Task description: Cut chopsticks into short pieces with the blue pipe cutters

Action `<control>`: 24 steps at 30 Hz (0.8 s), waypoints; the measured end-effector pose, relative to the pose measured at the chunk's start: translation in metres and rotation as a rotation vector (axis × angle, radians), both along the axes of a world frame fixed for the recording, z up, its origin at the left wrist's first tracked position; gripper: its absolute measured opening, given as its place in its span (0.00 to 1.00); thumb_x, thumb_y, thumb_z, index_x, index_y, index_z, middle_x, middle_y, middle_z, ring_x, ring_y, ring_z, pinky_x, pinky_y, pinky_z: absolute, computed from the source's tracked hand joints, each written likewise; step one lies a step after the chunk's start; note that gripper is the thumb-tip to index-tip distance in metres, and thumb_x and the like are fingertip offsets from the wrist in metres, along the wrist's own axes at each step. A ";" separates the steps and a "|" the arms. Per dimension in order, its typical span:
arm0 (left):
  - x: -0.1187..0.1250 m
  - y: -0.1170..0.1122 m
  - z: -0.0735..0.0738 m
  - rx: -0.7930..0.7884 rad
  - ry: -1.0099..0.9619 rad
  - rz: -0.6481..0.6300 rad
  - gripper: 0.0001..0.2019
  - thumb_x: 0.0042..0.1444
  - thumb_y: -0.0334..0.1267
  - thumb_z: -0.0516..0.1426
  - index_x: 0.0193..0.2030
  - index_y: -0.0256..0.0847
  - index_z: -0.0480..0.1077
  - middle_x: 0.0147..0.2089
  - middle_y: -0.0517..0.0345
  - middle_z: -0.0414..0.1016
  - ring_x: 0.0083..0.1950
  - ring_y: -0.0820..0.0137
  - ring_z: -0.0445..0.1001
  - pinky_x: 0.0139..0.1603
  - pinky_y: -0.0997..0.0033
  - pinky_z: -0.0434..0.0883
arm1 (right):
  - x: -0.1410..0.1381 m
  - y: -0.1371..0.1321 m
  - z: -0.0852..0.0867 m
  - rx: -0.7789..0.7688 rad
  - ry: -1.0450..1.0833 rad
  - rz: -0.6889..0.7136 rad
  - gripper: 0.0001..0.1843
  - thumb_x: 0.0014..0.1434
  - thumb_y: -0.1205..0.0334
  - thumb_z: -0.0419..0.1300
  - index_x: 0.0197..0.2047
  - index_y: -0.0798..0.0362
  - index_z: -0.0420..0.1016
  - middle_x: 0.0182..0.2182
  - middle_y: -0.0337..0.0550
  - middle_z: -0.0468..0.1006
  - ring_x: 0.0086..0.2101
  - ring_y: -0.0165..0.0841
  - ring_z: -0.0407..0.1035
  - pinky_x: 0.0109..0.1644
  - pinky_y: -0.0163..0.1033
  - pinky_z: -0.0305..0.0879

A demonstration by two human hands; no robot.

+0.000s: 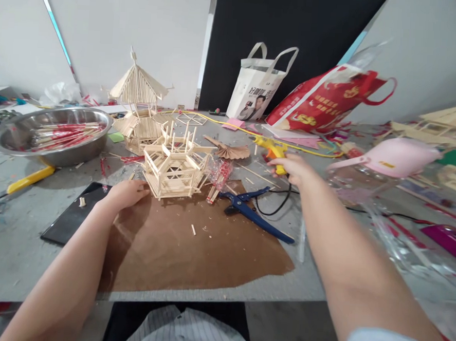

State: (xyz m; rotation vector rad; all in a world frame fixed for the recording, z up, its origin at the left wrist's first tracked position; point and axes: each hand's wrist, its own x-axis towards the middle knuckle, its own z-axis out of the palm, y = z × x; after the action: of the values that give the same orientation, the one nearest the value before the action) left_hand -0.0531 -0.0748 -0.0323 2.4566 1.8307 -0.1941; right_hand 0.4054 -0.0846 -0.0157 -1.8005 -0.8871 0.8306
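Observation:
A small hexagonal frame built of wooden sticks (174, 167) stands at the far edge of a brown paper sheet (192, 250). My left hand (128, 192) rests beside its left corner, fingers curled, touching or almost touching the base. My right hand (292, 166) reaches further out and is closed round the handle of a yellow glue gun (271, 148), whose black cord trails back across the table. Blue-handled cutters (248, 210) lie between the two hands.
A finished stick pavilion (139, 103) stands behind the frame. A steel bowl (6, 136) of red-wrapped sticks sits at left, with a yellow knife (30, 179) and a black tablet (73, 215) near it. White (256, 85) and red (325, 102) bags stand at the back; a pink object (394, 157) at right.

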 end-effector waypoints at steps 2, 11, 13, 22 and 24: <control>0.001 -0.001 0.001 0.001 0.004 -0.002 0.25 0.54 0.52 0.43 0.55 0.48 0.62 0.47 0.50 0.73 0.46 0.60 0.71 0.43 0.65 0.66 | -0.009 0.012 0.003 -0.007 0.084 0.043 0.12 0.49 0.74 0.55 0.38 0.53 0.64 0.21 0.34 0.68 0.19 0.25 0.65 0.21 0.30 0.65; 0.006 -0.006 0.006 -0.025 0.009 0.021 0.24 0.54 0.51 0.43 0.54 0.47 0.63 0.46 0.51 0.73 0.46 0.61 0.71 0.43 0.67 0.66 | -0.031 0.070 -0.007 -0.132 0.302 0.038 0.10 0.53 0.73 0.50 0.40 0.54 0.60 0.20 0.35 0.69 0.20 0.29 0.69 0.27 0.39 0.70; 0.005 -0.006 0.006 -0.024 0.003 0.020 0.24 0.54 0.51 0.43 0.54 0.47 0.63 0.47 0.52 0.73 0.46 0.62 0.71 0.43 0.67 0.66 | -0.032 0.076 -0.011 -0.139 0.322 0.035 0.09 0.53 0.72 0.51 0.39 0.54 0.60 0.20 0.35 0.69 0.20 0.29 0.69 0.27 0.37 0.70; 0.004 -0.005 0.003 -0.017 -0.005 0.017 0.24 0.54 0.52 0.43 0.53 0.47 0.64 0.46 0.51 0.73 0.46 0.61 0.71 0.42 0.66 0.66 | -0.036 0.086 -0.023 -0.149 0.385 0.027 0.05 0.53 0.71 0.52 0.34 0.54 0.61 0.19 0.35 0.69 0.20 0.28 0.69 0.23 0.34 0.67; 0.003 -0.005 0.003 -0.016 0.002 0.014 0.24 0.54 0.52 0.43 0.53 0.47 0.64 0.47 0.51 0.73 0.46 0.61 0.71 0.42 0.67 0.66 | -0.038 0.087 -0.022 -0.138 0.381 0.018 0.04 0.53 0.72 0.52 0.33 0.55 0.62 0.18 0.35 0.69 0.18 0.26 0.67 0.20 0.31 0.65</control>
State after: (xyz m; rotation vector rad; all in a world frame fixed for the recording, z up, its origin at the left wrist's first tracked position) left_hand -0.0499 -0.0794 -0.0293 2.4339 1.8389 -0.2093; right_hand 0.3672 0.0021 -0.0379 -1.6727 -0.6099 1.2229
